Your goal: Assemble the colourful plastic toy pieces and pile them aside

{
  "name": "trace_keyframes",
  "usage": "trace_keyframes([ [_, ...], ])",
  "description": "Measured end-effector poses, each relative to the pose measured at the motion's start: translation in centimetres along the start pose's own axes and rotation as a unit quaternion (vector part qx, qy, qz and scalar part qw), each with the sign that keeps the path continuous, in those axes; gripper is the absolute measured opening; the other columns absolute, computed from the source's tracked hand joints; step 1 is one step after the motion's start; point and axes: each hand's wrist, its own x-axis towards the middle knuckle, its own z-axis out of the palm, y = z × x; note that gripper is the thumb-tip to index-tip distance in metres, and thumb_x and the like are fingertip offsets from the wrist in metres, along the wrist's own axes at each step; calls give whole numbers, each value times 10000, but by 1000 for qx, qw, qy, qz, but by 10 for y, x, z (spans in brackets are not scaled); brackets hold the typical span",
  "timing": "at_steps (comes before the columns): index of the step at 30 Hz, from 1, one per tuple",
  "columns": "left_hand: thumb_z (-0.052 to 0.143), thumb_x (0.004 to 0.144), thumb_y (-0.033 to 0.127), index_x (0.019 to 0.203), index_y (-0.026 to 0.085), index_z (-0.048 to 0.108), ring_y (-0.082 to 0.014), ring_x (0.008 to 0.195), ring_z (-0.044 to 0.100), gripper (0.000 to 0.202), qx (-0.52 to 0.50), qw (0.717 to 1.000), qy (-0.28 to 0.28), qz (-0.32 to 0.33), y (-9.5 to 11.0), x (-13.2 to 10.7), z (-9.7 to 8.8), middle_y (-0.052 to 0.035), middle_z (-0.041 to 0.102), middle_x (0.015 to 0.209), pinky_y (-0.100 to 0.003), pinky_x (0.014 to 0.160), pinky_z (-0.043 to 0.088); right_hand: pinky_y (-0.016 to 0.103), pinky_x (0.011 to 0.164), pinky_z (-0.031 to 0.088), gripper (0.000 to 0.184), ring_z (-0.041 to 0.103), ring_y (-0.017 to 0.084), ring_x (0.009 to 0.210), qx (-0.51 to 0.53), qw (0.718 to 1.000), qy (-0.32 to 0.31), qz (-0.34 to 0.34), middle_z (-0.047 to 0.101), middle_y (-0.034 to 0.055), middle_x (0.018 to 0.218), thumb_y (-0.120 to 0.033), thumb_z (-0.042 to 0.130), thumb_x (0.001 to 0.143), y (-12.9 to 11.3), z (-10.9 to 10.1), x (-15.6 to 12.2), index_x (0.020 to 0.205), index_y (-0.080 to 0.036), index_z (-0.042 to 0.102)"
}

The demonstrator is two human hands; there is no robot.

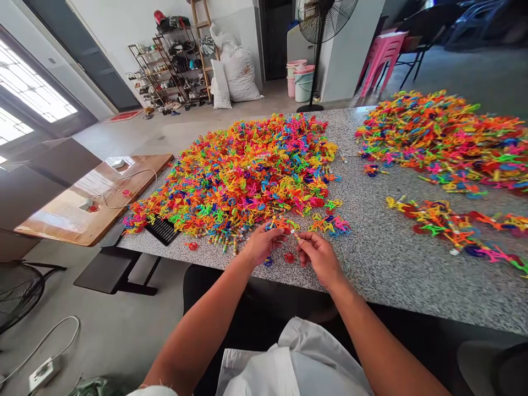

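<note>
A big heap of small bright plastic pieces (247, 170) covers the middle of a speckled granite table (379, 258). My left hand (263, 243) is closed on an orange and blue plastic piece (277, 224) at the heap's near edge. My right hand (319, 257) pinches a small thin pale stick (295, 235) right beside it. The two hands almost touch. A red ring (289, 257) and a blue ring (268, 262) lie on the table under my hands. Short coloured sticks (223, 239) lie in a row left of my left hand.
A second heap (445, 137) lies at the far right, with a strip of joined pieces (454, 225) nearer. A black comb-like grid (163, 230) sits at the table's left corner. A wooden side table (78, 203) stands left. A floor fan (319, 33) and buckets (303, 82) are behind.
</note>
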Motion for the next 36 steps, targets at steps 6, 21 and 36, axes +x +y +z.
trace_keyframes([
  [6,834,757,351,944,151,693,-194,794,731,307,-46,999,5,-11,3,-5,3,-97,759,961,-285,673,559,256,434,457,271,533,120,489,-74,996,29,-51,657,-14,727,-466,738,854,0,-1,-1,961,-226,671],
  [21,892,728,331,938,158,706,-122,730,642,330,-130,990,55,-11,-11,-11,24,-11,695,859,-244,660,517,242,423,448,365,528,105,485,90,996,-19,12,640,-32,699,-484,815,768,14,7,-1,951,-206,665],
  [36,852,789,348,925,141,685,-99,625,632,299,-134,990,31,-28,-19,-9,24,-9,682,782,-211,581,519,261,475,500,327,564,121,531,14,999,-23,-32,664,-21,724,-477,772,833,19,-3,1,993,-212,665],
])
